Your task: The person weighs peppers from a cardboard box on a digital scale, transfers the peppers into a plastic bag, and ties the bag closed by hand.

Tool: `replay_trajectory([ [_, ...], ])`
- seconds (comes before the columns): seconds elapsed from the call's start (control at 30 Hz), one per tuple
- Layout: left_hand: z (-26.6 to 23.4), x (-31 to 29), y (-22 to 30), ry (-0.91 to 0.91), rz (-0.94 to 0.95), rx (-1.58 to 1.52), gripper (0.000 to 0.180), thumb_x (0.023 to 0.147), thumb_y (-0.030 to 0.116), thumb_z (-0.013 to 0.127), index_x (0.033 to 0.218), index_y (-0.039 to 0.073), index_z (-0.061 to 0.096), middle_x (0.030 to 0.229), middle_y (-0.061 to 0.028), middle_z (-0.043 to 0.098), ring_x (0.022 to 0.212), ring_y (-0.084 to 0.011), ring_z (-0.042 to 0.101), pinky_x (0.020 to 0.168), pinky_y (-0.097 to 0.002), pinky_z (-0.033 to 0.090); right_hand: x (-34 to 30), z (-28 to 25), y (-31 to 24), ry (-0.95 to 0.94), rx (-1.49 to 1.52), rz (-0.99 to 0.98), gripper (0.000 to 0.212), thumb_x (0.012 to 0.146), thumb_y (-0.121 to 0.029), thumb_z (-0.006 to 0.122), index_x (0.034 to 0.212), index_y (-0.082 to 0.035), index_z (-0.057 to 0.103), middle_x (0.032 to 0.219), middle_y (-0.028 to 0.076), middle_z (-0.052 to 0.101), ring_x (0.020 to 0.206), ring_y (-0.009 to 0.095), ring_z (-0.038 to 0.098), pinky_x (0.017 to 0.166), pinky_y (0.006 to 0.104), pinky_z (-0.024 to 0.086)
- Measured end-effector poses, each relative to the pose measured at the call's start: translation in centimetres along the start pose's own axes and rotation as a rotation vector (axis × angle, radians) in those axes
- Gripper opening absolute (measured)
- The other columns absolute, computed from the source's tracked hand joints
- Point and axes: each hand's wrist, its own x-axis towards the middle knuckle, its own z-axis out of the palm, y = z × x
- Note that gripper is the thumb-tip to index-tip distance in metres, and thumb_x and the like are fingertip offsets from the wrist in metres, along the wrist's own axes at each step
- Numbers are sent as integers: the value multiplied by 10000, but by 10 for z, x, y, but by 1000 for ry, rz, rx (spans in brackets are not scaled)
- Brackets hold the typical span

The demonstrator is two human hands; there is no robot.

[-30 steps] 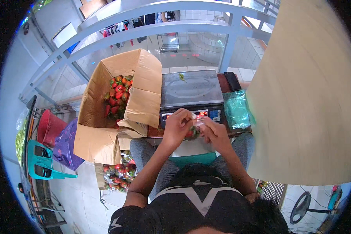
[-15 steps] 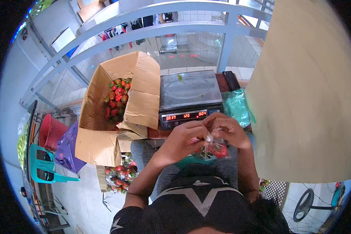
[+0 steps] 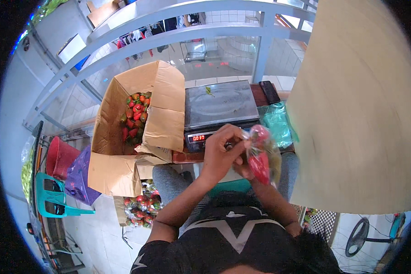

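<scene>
In front of the scale, my left hand (image 3: 221, 153) pinches the twisted neck of a clear plastic bag of red peppers (image 3: 260, 166). The bag is smeared by motion; one pepper shows at its top and a longer one below. My right hand (image 3: 244, 170) is closed at the bag's near side, its fingers partly hidden behind the bag and my left hand. Just beyond my hands stands a digital scale (image 3: 221, 104) with a lit red display, and a small green leaf (image 3: 209, 91) lies on its plate.
Left of the scale stands an open cardboard box (image 3: 169, 109) of red and green peppers (image 3: 136, 114). Bagged peppers (image 3: 144, 210) lie below it. A green plastic pack (image 3: 276, 121) and a black phone (image 3: 269, 92) are right of the scale. A large beige panel (image 3: 356, 114) borders the right side.
The bag of peppers has swung up and to the right, from hanging below my hands to beside them. My right hand has moved lower and nearer to me, partly behind the bag.
</scene>
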Motion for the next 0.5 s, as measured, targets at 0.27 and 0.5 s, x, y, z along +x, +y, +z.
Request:
replay_trajectory([
  [0.27, -9, 1, -53, 276, 178, 370, 140, 725, 55, 660, 746, -1, 533, 711, -57, 523, 619, -133, 506, 584, -255, 417, 5, 35, 22, 346, 330, 307, 217, 861, -355, 539, 840, -140, 513, 601, -29, 469, 451, 104, 455, 418, 238, 418],
  [0.5, -12, 0, -69, 357, 126, 363, 130, 737, 55, 652, 759, -3, 537, 711, -63, 520, 608, -145, 509, 572, -259, 423, -4, 49, 8, 227, -178, 141, 189, 885, -278, 522, 800, -111, 500, 590, -9, 452, 445, 112, 445, 414, 235, 392],
])
